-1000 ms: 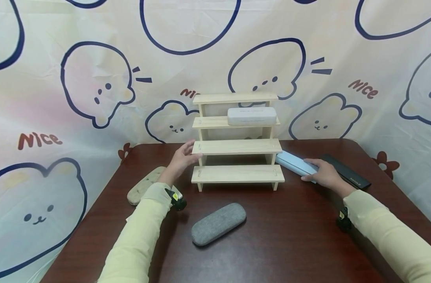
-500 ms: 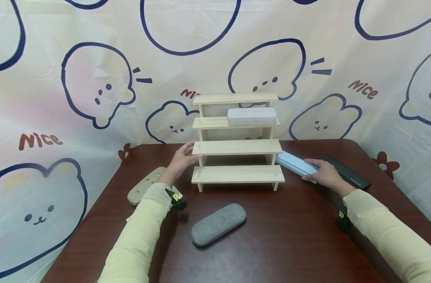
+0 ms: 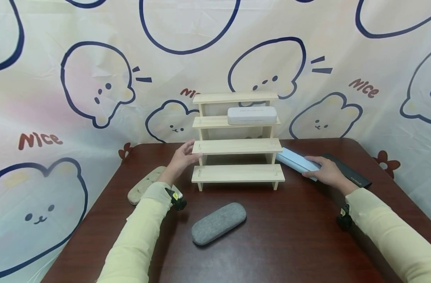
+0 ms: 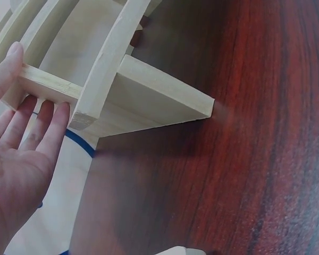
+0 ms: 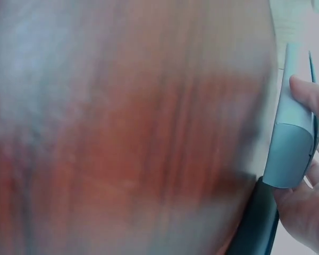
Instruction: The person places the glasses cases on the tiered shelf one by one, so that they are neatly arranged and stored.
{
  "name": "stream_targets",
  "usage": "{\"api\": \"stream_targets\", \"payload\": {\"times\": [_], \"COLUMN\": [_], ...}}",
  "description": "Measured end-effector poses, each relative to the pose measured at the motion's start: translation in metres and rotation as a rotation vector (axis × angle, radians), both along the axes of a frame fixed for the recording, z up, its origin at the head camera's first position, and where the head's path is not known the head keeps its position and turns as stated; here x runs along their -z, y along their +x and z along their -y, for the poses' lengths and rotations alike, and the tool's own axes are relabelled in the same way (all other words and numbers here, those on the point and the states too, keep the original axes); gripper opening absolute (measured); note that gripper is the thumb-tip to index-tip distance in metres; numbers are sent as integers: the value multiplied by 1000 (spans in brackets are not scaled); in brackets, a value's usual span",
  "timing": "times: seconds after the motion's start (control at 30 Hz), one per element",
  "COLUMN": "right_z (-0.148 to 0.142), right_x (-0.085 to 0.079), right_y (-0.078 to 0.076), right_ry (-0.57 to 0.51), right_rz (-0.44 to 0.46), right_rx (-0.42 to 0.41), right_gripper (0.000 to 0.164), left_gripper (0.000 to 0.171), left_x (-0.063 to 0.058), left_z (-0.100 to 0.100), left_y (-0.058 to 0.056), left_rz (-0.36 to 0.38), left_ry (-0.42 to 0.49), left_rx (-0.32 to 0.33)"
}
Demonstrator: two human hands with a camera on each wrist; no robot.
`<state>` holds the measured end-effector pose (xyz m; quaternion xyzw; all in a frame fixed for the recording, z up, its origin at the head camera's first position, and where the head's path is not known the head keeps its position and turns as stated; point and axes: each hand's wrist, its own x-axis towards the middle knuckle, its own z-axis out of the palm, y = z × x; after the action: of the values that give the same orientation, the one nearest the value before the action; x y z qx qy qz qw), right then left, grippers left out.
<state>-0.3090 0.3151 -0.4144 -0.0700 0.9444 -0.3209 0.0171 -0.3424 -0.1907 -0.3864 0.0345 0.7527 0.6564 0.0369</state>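
Observation:
A pale wooden stepped rack [image 3: 236, 173] with several shelves stands at the back of the table. My left hand [image 3: 181, 160] holds its left side. In the left wrist view, the thumb and fingers lie on opposite sides of a wooden side piece [image 4: 50, 84]. At the right, my right hand [image 3: 326, 173] pinches the near end of a light blue glasses case [image 3: 294, 159], whose far end reaches the rack's right side. The right wrist view shows thumb and fingers around this case [image 5: 291, 154]. A white glasses case [image 3: 252, 116] sits on the rack's second shelf from the top.
A grey felt glasses case [image 3: 219, 224] lies on the dark red-brown table [image 3: 282, 236] in front. A beige case [image 3: 144, 186] lies left, partly behind the left arm. A long black case [image 3: 350, 173] is beside the right hand. A patterned cloth [image 3: 208, 70] hangs behind.
My right hand has raised the light blue case slightly and tilted it. The left hand and the rack have stayed in place.

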Motion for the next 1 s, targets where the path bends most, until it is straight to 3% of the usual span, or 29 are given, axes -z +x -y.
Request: {"api": "stream_targets", "payload": {"times": [0.7, 1.0], "right_z": [-21, -20], "right_x": [-49, -73], "right_y": [10, 18], "right_ry": [-73, -104], "right_rz": [-94, -88], "right_rx": [58, 1], "right_gripper": [87, 82], "left_gripper": [80, 80], "left_x": [0, -1], "left_z": [0, 0], "left_y": [1, 0], "left_rz": [0, 2], "left_ry": [4, -11], "left_rx": [-8, -6]}}
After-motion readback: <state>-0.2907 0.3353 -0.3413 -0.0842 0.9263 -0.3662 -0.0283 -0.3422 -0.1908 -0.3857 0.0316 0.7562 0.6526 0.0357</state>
